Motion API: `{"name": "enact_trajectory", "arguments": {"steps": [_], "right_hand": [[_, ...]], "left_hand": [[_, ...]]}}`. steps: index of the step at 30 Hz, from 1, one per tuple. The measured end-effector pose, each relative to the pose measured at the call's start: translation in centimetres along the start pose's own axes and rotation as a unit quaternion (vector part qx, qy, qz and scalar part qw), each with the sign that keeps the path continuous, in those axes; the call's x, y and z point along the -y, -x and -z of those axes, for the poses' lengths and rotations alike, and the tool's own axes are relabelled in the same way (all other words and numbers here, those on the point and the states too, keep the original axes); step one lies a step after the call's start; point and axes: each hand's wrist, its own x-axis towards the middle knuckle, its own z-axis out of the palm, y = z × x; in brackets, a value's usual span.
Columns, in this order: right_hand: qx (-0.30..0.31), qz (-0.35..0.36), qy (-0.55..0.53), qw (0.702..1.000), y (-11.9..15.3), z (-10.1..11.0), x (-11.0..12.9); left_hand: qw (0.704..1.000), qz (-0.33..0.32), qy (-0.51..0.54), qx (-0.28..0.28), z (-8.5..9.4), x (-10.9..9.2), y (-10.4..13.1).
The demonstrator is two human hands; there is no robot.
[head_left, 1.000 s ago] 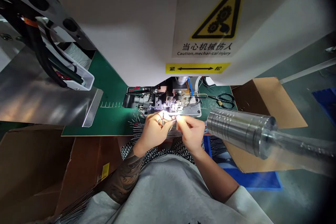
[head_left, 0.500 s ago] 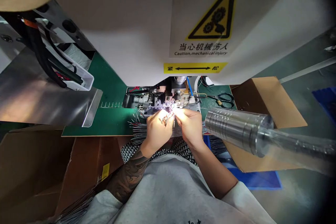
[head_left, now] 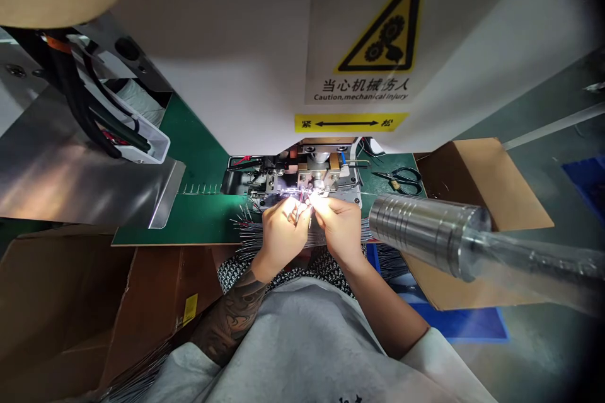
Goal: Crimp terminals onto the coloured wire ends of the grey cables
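Note:
My left hand (head_left: 285,231) is closed in a pinch at the front of a small metal press tool (head_left: 319,170), under a bright lamp glare. Thin wires (head_left: 310,219) show between its fingers. Beside it, my right hand (head_left: 341,227) also pinches, its thumb and fingertips at the bright spot by the tool. The wire ends there are partly lost in the glare. Below both hands, a bundle of grey wires (head_left: 250,236) with bare tips lies along the front edge of the green table (head_left: 198,217).
The white machine housing (head_left: 236,44) with a warning label hangs low over the hands. Black scissors (head_left: 404,181) lie right of the tool. A metal cylinder (head_left: 425,233) juts in from the right. Cardboard boxes (head_left: 501,182) flank the table; a metal plate (head_left: 94,170) is at left.
The press head has shifted and sits lower in the picture, with more of its bolted block showing. Both hands have moved very slightly left and keep their pinch.

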Motion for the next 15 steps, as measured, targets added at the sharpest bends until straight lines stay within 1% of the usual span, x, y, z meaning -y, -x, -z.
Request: {"name": "enact_trajectory", "arguments": {"steps": [2,4,7,10,15], "right_hand": [[0.002,-0.022,-0.002,1.0,0.2,0.1,0.5],[0.009,-0.023,0.01,1.0,0.5,0.3,0.5],[0.02,-0.008,0.014,1.0,1.0,0.6,0.0],[0.021,0.006,0.013,1.0,1.4,0.9,-0.7],[0.021,0.026,0.021,0.999,1.9,1.1,-0.6]], "left_hand": [[1.0,0.011,0.022,0.009,0.1,0.3,0.1],[0.999,0.017,0.035,0.018,0.3,0.6,0.2],[0.998,0.004,0.048,0.034,1.0,0.5,0.4],[0.996,-0.011,0.066,0.06,2.0,0.0,0.4],[0.993,0.015,0.093,0.071,3.1,-0.6,0.9]]}}
